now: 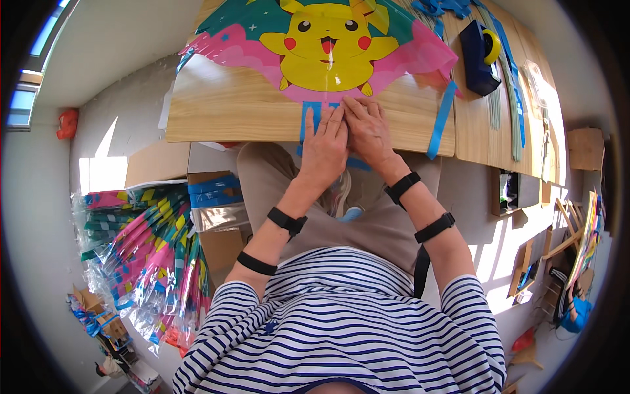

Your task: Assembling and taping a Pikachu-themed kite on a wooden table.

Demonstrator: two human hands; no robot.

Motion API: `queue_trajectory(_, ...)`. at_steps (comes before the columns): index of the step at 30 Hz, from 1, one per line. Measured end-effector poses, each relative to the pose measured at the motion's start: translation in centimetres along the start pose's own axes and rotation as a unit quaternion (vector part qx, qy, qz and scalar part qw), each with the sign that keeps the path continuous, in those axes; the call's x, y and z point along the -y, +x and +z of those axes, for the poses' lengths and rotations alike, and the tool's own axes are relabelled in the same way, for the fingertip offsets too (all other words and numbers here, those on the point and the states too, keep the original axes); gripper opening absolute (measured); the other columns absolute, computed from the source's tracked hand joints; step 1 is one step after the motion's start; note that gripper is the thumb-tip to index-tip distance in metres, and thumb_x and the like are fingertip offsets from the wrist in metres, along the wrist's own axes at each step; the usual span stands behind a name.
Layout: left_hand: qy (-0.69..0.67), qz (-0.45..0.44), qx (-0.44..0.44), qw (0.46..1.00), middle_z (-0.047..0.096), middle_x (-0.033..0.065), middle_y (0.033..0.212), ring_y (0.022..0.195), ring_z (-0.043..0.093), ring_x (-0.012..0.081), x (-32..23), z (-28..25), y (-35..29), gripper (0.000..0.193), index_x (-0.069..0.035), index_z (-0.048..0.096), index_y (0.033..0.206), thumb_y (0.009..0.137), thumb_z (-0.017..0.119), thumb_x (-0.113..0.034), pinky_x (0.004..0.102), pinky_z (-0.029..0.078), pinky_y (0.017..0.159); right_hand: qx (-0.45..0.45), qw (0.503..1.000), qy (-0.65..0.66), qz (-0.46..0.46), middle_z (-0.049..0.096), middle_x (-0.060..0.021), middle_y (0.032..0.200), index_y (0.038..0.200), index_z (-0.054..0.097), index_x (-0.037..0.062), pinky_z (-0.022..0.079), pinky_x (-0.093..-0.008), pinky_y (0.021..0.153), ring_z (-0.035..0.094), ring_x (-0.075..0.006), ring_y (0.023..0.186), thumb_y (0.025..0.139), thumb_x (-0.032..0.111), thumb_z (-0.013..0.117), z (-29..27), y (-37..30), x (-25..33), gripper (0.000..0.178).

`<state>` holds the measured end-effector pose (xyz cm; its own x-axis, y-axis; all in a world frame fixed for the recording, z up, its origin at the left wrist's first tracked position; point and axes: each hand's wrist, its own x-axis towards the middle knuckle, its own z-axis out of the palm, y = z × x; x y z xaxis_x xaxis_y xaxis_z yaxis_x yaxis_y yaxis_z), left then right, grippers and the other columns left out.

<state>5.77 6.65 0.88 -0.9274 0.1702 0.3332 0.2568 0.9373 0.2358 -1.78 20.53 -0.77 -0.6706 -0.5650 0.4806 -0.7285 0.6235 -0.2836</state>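
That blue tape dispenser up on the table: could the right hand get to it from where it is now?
Probably yes. The dispenser sits on the table ahead and to the right of the right hand, with only bare wood and a blue strip between. It looks like a long stretch, though.

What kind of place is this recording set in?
Probably a small kite-assembly workshop: a colourful kite lies on the wooden table, a tape dispenser sits beside it, and bagged kites pile on the floor.

A small kite-making workshop: a long wooden worktable [216, 111], a dark-blue tape dispenser [478, 56], and heaps of plastic-wrapped colourful kites [147, 262] beside cardboard boxes [157, 164].
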Motion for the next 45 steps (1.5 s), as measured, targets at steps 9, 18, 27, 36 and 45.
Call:
queue_trajectory(9,-0.037,-0.016,0.008,0.999,0.053,0.0199,0.140,0.136,0.046,0.0365,-0.2,0.4,-0.3,0.069,0.006,0.056,0.132,0.073,0.078,-0.018,0.0596,0.019,0.120,0.004,1.000,-0.019,-0.007,0.060,-0.0073,0.134,0.126,0.065,0.0018,0.041,-0.0450,0.107,0.054,-0.0312,0.121,0.082,0.011,0.060,0.2,-0.1,-0.3,0.045)
queue_trajectory(18,-0.035,-0.034,0.001,0.999,0.052,0.0200,0.139,0.136,0.045,0.0359,-0.8,0.6,-0.1,0.068,0.006,0.057,0.130,0.071,0.079,-0.018,0.0608,0.017,0.120,-0.015,1.000,0.000,-0.003,0.062,-0.0087,0.129,0.120,0.067,0.0008,0.041,-0.0474,0.105,0.055,-0.0302,0.119,0.081,0.008,0.061,0.3,0.0,-0.2,0.040)
queue_trajectory(27,-0.023,-0.057,0.035,0.998,0.053,0.0186,0.140,0.137,0.045,0.0342,-1.1,0.1,0.0,0.069,0.003,0.057,0.131,0.071,0.081,-0.022,0.0637,0.017,0.119,-0.007,0.997,0.070,0.017,0.065,-0.0122,0.120,0.120,0.067,0.0017,0.046,-0.0450,0.099,0.056,-0.0336,0.115,0.080,0.004,0.062,-0.5,0.6,-0.4,0.041)
queue_trajectory(36,-0.006,-0.066,0.069,0.995,0.050,0.0179,0.146,0.141,0.041,0.0332,-1.2,-0.2,-0.1,0.075,0.003,0.056,0.135,0.074,0.083,-0.031,0.0625,0.016,0.120,-0.172,0.916,0.132,0.339,0.068,-0.0134,0.102,0.120,0.065,0.0001,0.054,-0.0372,0.079,0.069,-0.0265,0.086,0.090,0.008,0.066,-9.5,-2.2,-12.5,0.031)
queue_trajectory(45,0.002,-0.054,0.098,0.994,0.047,0.0180,0.148,0.143,0.038,0.0339,-1.4,-0.3,0.4,0.074,0.003,0.054,0.136,0.077,0.081,-0.033,0.0624,0.016,0.120,-0.280,0.701,0.320,0.573,0.068,-0.0140,0.114,0.128,0.061,0.0015,0.058,-0.0367,0.064,0.073,-0.0234,0.077,0.096,0.020,0.063,-17.8,-0.9,-27.0,0.037)
